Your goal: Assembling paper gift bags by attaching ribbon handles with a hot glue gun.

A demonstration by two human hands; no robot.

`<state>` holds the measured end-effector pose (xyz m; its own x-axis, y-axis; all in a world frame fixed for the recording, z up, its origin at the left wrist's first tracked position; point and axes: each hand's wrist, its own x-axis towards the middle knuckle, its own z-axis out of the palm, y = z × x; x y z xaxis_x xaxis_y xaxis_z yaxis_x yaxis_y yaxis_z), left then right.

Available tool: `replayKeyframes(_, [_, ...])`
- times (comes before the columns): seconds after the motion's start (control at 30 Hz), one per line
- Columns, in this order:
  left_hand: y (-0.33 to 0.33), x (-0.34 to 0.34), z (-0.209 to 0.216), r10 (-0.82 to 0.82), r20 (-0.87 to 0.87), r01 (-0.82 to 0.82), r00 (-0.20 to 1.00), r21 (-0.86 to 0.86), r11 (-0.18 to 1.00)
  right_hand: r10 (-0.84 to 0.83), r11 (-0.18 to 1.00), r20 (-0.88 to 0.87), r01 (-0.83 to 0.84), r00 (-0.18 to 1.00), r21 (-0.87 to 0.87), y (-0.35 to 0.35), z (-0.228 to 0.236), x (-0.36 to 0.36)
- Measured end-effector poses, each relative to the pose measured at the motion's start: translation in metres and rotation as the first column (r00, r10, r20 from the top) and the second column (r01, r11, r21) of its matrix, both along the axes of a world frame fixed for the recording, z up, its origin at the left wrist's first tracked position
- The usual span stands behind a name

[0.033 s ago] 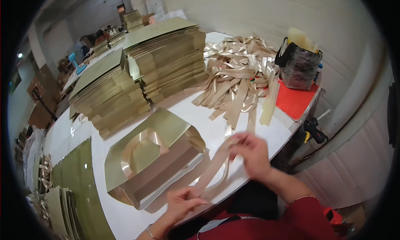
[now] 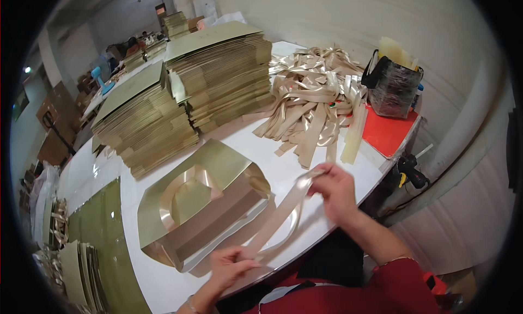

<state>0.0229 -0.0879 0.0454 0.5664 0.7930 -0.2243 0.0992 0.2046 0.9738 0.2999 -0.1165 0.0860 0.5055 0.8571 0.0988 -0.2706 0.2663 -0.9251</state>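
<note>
My left hand (image 2: 233, 264) pinches the near end of a long pale gold ribbon strip (image 2: 283, 210) at the table's front edge. The far end of that strip is gripped by my right hand (image 2: 335, 191), so it runs stretched between both hands, with a loop of it curling under the middle. Just left of the strip lies a gold folded carton (image 2: 218, 172) with a round cut-out in its top, resting on the white table (image 2: 256, 145).
Two tall stacks of flat gold cartons (image 2: 218, 74) stand at the back. A pile of gold ribbon strips (image 2: 316, 96) lies beyond my right hand. A black bag (image 2: 392, 85) sits on a red mat (image 2: 388, 130). A glue gun (image 2: 409, 171) hangs at the table's right edge.
</note>
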Motion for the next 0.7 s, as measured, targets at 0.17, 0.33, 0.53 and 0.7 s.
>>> replayKeyframes(0.17, [0.003,-0.123,0.001,-0.158,-0.402,0.124,0.902,-0.110,0.986,-0.129,0.990,-0.408,0.093,0.904,-0.108,0.014,-0.061,0.048])
replayKeyframes(0.33, [-0.022,-0.229,-0.006,0.154,-0.490,-0.212,0.858,-0.065,0.975,-0.093,0.995,-0.501,0.059,0.861,-0.083,0.007,-0.080,0.040])
replayKeyframes(0.53, [-0.047,-0.227,-0.042,0.724,0.359,-0.665,0.589,-0.293,0.687,-0.069,0.973,-0.653,-0.094,0.754,-0.212,0.005,-0.083,-0.002])
replayKeyframes(0.7, [-0.041,-0.273,-0.083,0.864,0.488,-0.693,0.123,-0.581,0.426,0.134,0.963,-0.738,-0.261,0.662,-0.060,-0.005,-0.073,-0.042])
